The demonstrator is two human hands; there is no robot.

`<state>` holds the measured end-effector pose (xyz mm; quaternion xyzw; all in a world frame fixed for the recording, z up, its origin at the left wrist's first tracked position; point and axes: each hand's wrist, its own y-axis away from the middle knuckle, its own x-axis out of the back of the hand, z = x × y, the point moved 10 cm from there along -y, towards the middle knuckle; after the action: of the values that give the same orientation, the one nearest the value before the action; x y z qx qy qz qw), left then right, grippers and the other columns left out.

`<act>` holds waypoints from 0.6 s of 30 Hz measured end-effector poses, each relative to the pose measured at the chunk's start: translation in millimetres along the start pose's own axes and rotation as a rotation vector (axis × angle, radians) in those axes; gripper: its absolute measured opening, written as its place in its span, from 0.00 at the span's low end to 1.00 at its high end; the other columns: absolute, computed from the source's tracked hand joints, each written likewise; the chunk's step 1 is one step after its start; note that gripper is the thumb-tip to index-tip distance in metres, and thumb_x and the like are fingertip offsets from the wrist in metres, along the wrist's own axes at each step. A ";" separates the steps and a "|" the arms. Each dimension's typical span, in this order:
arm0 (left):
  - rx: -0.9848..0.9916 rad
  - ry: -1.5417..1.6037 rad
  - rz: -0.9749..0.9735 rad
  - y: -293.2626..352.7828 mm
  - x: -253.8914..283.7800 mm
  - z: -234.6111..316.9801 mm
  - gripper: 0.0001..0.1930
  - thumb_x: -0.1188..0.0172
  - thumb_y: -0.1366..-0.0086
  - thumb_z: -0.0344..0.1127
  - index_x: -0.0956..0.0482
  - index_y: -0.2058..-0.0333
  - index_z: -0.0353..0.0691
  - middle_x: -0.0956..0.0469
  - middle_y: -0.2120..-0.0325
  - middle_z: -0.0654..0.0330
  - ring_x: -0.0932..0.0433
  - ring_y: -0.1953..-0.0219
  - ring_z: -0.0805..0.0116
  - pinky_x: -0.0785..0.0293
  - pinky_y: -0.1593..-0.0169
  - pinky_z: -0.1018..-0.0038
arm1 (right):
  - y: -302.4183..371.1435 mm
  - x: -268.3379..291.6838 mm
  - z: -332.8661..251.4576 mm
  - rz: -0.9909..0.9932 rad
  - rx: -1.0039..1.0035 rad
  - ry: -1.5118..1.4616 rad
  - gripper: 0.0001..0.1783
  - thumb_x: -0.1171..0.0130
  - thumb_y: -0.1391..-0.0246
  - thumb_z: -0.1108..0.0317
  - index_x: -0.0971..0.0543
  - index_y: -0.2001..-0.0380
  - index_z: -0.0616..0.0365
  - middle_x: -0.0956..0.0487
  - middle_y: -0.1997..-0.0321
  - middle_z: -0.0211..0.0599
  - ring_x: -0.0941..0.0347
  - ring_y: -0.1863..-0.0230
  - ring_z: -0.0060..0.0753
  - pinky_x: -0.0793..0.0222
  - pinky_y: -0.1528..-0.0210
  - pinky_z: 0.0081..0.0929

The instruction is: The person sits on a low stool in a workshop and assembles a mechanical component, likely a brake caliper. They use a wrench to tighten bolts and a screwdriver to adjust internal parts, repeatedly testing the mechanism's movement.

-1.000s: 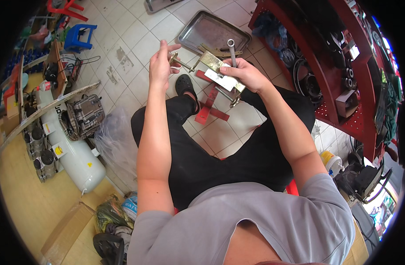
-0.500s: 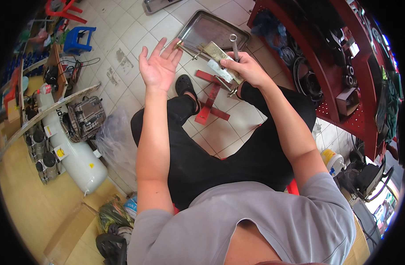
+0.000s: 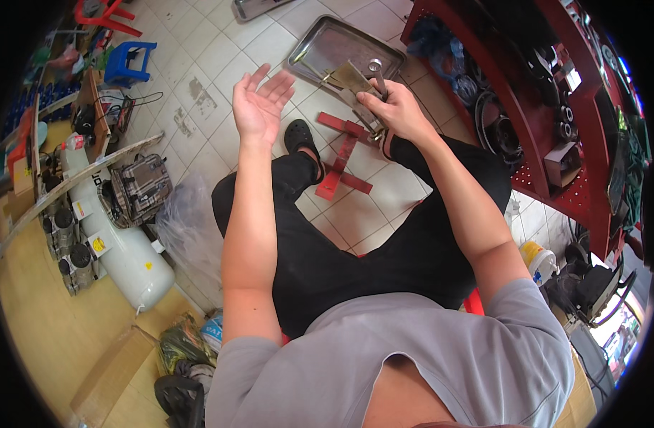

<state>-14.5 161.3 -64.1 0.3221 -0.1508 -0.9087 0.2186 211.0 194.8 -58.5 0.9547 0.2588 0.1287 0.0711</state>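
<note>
one metal tray [image 3: 320, 44], one wrench [image 3: 376, 73]; left hand [image 3: 258, 105] spread empty, right hand [image 3: 392, 110] gripping a partly hidden brass part [image 3: 349, 77].

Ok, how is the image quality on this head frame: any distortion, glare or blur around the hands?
Head view: strong fisheye bending, with tile lines and the red shelf curving toward a black rim; lighting even, shadows soft; mild sheen on the metal tray; left hand, open, and right hand, gripping a metal part, look reasonably sharp; bright washout at the lower right edge.
</note>
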 end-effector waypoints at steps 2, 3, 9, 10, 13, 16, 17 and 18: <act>-0.001 -0.077 0.124 -5.9 26.1 0.1 0.26 0.55 0.37 0.48 0.35 0.48 0.34 0.28 0.58 0.51 0.27 0.57 0.58 0.33 0.51 0.64 | -0.6 0.9 -2.8 0.009 0.020 -0.027 0.15 0.42 0.47 0.60 0.24 0.70 0.64 0.31 0.80 0.26 0.39 0.74 0.18 0.39 0.70 0.22; -0.006 -0.117 0.155 -9.6 34.4 -0.7 0.27 0.55 0.37 0.48 0.36 0.47 0.34 0.29 0.56 0.50 0.28 0.56 0.58 0.34 0.50 0.63 | -0.9 1.0 -4.4 0.013 0.031 -0.041 0.15 0.42 0.47 0.60 0.24 0.70 0.64 0.31 0.80 0.26 0.39 0.74 0.18 0.39 0.70 0.22; 0.020 0.117 -0.242 -4.0 -17.3 -10.8 0.31 0.55 0.38 0.51 0.39 0.45 0.31 0.36 0.47 0.45 0.36 0.44 0.54 0.39 0.44 0.60 | 6.7 -19.3 -24.2 -0.110 0.141 -0.058 0.11 0.42 0.46 0.63 0.25 0.73 0.61 0.37 0.82 0.20 0.46 0.78 0.14 0.49 0.77 0.20; 0.051 0.160 -0.286 -0.2 -26.2 -12.3 0.31 0.55 0.38 0.51 0.40 0.45 0.30 0.37 0.46 0.43 0.36 0.43 0.53 0.39 0.43 0.60 | 6.0 -21.1 -20.9 -0.105 0.118 -0.090 0.12 0.42 0.47 0.63 0.26 0.74 0.62 0.38 0.82 0.22 0.45 0.78 0.15 0.48 0.77 0.21; 0.103 0.202 -0.346 4.2 -32.6 -14.3 0.31 0.56 0.38 0.51 0.40 0.44 0.30 0.38 0.44 0.43 0.37 0.42 0.53 0.39 0.43 0.60 | 2.3 -9.7 -12.0 -0.030 0.087 0.044 0.13 0.43 0.47 0.62 0.26 0.72 0.62 0.37 0.82 0.24 0.43 0.77 0.16 0.46 0.76 0.22; 0.062 0.129 -0.273 4.0 -21.8 -8.3 0.31 0.56 0.38 0.51 0.39 0.45 0.31 0.38 0.44 0.45 0.36 0.43 0.54 0.39 0.43 0.61 | -1.6 2.9 -7.7 0.073 0.079 0.088 0.15 0.43 0.47 0.59 0.24 0.67 0.63 0.31 0.81 0.30 0.39 0.77 0.20 0.38 0.72 0.24; 0.037 0.092 -0.233 3.2 -18.0 -5.5 0.30 0.56 0.38 0.51 0.39 0.45 0.32 0.37 0.44 0.46 0.35 0.43 0.54 0.39 0.44 0.61 | -2.1 8.0 -7.6 0.132 0.103 0.090 0.16 0.43 0.47 0.59 0.24 0.67 0.63 0.31 0.81 0.30 0.39 0.77 0.20 0.38 0.72 0.24; 0.016 0.047 -0.155 0.7 -11.7 -3.4 0.30 0.57 0.37 0.51 0.38 0.45 0.32 0.37 0.44 0.47 0.35 0.44 0.55 0.39 0.44 0.61 | -3.3 10.3 -0.2 0.124 0.050 0.069 0.16 0.43 0.48 0.59 0.24 0.67 0.64 0.31 0.82 0.31 0.40 0.77 0.20 0.38 0.73 0.24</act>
<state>-4.0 166.0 -60.3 0.3559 -0.1276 -0.9138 0.1483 218.0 202.9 -56.8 0.9654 0.2045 0.1592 0.0299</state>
